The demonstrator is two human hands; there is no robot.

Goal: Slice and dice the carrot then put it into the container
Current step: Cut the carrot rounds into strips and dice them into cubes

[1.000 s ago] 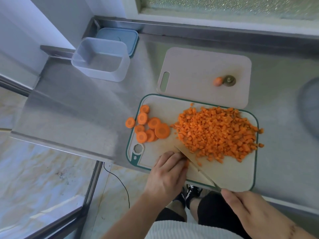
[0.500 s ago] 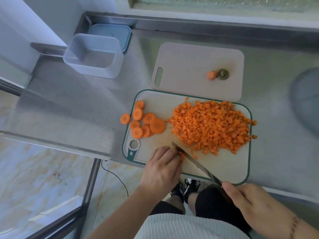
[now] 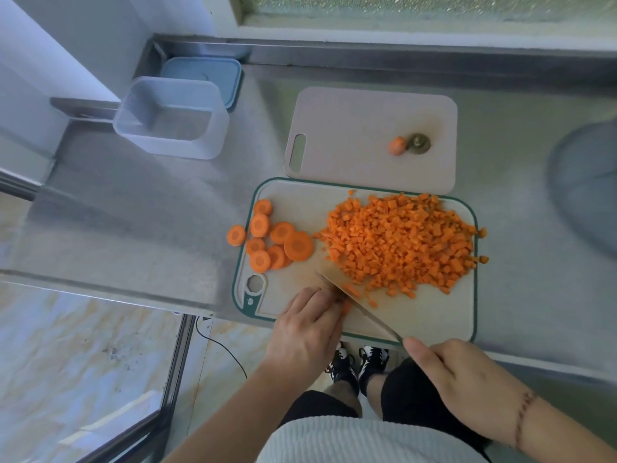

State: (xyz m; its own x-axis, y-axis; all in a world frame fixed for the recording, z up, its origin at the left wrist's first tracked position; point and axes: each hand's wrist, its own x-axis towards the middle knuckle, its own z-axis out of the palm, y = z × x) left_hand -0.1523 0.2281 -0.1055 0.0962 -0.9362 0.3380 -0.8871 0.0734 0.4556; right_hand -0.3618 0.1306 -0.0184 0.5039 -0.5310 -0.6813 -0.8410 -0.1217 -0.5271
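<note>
Head view, lower centre of frame: what is the left hand (image 3: 309, 329) doing?

— Its fingers are curled down onto the green-rimmed cutting board (image 3: 430, 320), pressing on a small bit of carrot (image 3: 347, 306) that peeks out orange at the fingertips. Most of that piece is hidden under the hand.

— And the right hand (image 3: 467, 379)?

— Lower right, closed round the handle of the knife (image 3: 359, 304), with the thumb stretched forward toward the blade. The handle itself is covered by the hand. The blade runs diagonally up and left across the board, its flat just beside the left fingertips.

— Where is the rest of the carrot?

— A wide heap of diced carrot (image 3: 400, 242) fills the right half of the board, with a few cubes off its right edge. A cluster of round carrot slices (image 3: 280, 240) sits at the board's left, one lying off the rim on the steel counter (image 3: 150, 212).

— The container?

— The clear container (image 3: 173, 118) stands at upper left, well apart from the board, with a blue lid (image 3: 203, 75) behind it.

— Anything else?

— A second, plain board (image 3: 334, 135) above, carrying the carrot ends (image 3: 409, 144).
</note>
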